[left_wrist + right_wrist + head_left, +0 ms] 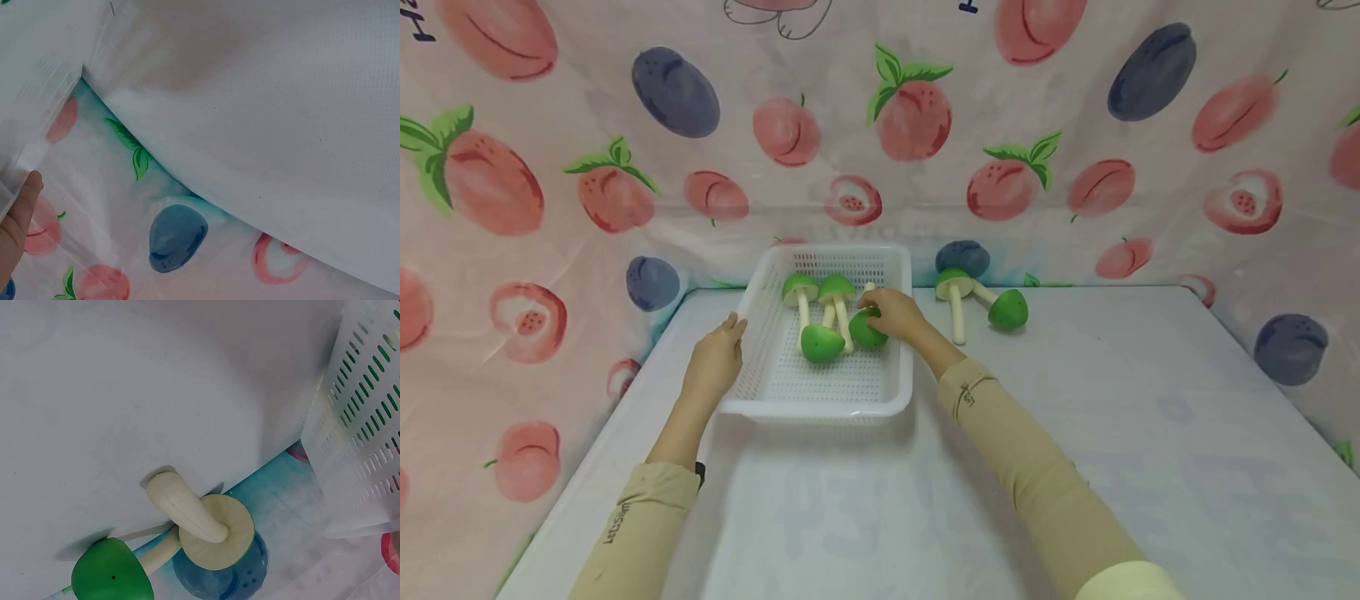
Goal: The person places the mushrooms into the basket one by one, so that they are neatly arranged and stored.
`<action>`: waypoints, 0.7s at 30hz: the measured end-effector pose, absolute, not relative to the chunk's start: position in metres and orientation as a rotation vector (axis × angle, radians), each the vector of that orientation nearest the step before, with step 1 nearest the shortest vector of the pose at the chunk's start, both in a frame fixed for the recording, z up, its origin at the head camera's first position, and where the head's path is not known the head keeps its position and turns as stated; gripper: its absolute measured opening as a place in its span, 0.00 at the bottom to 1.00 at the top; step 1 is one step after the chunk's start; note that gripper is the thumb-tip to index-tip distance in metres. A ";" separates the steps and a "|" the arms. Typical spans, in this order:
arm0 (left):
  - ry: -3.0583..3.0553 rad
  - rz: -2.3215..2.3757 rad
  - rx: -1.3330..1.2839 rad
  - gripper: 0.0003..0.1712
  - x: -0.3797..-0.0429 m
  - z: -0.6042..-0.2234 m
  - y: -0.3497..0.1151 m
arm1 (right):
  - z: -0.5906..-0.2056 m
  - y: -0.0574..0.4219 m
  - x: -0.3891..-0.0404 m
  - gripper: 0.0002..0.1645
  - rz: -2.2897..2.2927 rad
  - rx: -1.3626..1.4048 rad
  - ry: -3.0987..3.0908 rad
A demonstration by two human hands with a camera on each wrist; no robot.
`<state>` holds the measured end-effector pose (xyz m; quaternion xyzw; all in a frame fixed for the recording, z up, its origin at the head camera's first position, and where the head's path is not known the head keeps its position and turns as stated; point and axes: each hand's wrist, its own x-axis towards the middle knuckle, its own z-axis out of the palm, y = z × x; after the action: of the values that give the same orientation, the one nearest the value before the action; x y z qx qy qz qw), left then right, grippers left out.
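A white plastic basket [820, 408] with slotted walls stands on the table, several toy mushrooms with green caps and cream stems inside it. My left hand [712, 358] holds the basket's left rim; one of its fingers [25, 200] shows against the basket's side in the left wrist view. Inside the basket at the right, my right hand [895, 315] grips a mushroom [871, 333] by its green cap, fingers curled over it. Its stem points toward the back wall. Nearby lie a mushroom [822, 344] with its cap toward me and two others [801, 287] with caps toward the back.
Right of the basket, two more mushrooms lie on the white table [1075, 433]: one with its cap [953, 282] at the back, the other with its cap [1008, 310] to the right. A fruit-printed cloth [910, 192] hangs behind the table.
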<state>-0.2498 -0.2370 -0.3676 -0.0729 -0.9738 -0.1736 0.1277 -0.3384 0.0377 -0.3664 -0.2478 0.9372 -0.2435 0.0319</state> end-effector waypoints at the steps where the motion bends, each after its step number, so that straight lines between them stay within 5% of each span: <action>1: -2.832 -0.503 -0.212 0.20 -0.250 -0.368 -0.237 | -0.366 0.038 -0.338 0.19 -0.772 -0.754 2.881; 21: -2.826 -0.516 -0.214 0.21 -0.250 -0.367 -0.237 | -0.370 0.041 -0.339 0.16 -0.950 -0.773 2.873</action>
<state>-0.2498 -0.2369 -0.3675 -0.0736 -0.9727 -0.1776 0.1302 -0.3387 0.0412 -0.3697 -0.2475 0.9198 -0.3043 0.0093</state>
